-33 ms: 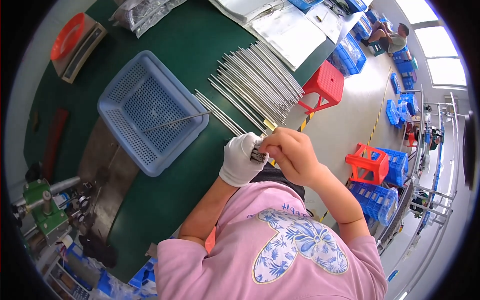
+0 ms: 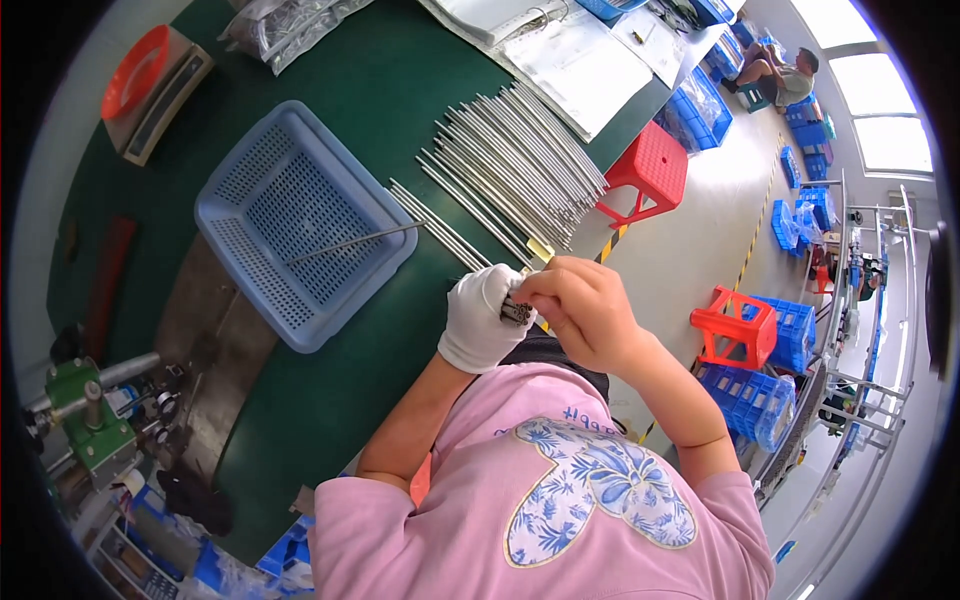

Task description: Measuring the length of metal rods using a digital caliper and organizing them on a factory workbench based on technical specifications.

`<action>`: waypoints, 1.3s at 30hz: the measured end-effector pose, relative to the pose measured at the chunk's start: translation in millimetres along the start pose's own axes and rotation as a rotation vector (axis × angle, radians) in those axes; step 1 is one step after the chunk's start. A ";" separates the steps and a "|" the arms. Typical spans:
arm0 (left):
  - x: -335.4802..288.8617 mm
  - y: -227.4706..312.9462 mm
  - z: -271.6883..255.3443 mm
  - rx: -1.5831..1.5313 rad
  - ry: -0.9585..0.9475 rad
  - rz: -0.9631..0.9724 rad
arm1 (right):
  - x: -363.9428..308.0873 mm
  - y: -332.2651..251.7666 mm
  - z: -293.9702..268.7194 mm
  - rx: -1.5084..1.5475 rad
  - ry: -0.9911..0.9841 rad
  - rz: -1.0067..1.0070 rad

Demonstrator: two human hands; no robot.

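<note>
My left hand (image 2: 478, 318), in a white glove, grips a short bundle of thin metal rods (image 2: 515, 312) at the table's near edge. My bare right hand (image 2: 582, 312) meets it from the right, its fingertips closed on the ends of those rods. Just beyond my hands a big pile of long metal rods (image 2: 512, 160) lies fanned out on the green table (image 2: 330, 400). Two or three more rods (image 2: 440, 228) lie between the pile and a blue perforated basket (image 2: 250, 170). A single rod (image 2: 350, 243) rests across the inside of the basket.
A scale with a red tray (image 2: 135, 68) sits at the far left, near plastic bags (image 2: 290, 22) and papers (image 2: 585, 65). A green machine (image 2: 88, 425) stands at my left. Red stools (image 2: 652, 172) and blue crates (image 2: 760, 400) are on the floor. Another person (image 2: 780, 75) sits far off.
</note>
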State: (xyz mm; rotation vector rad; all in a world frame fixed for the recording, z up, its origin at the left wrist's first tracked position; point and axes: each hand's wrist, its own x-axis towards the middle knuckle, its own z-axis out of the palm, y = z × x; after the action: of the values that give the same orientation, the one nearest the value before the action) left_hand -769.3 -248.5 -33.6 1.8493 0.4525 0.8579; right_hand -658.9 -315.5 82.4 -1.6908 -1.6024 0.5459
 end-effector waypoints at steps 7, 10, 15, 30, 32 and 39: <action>2.2 -3.1 -1.7 -0.012 0.005 0.023 | 10.1 -16.7 -5.8 -0.399 -0.062 -0.035; 4.6 2.7 -4.6 -0.072 0.019 -0.007 | 7.4 -19.0 -9.8 -0.203 0.077 0.054; 10.8 7.8 -7.8 -0.020 0.039 0.035 | 8.6 -9.9 -12.8 -0.327 0.106 -0.175; 13.3 9.8 -7.9 0.041 0.079 0.036 | 9.6 -6.8 -10.5 -0.278 0.181 -0.230; 12.9 9.9 -8.8 0.038 0.072 0.033 | 10.1 -8.3 -11.3 -0.304 0.169 -0.241; 12.9 8.0 -10.4 -0.016 0.039 0.038 | 14.5 -19.7 -12.3 -0.464 0.066 -0.254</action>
State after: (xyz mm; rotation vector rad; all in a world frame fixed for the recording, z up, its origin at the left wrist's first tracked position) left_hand -768.7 -237.0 -19.3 1.8348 0.4349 0.9223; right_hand -660.9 -304.8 107.5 -1.7623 -1.9628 -0.0152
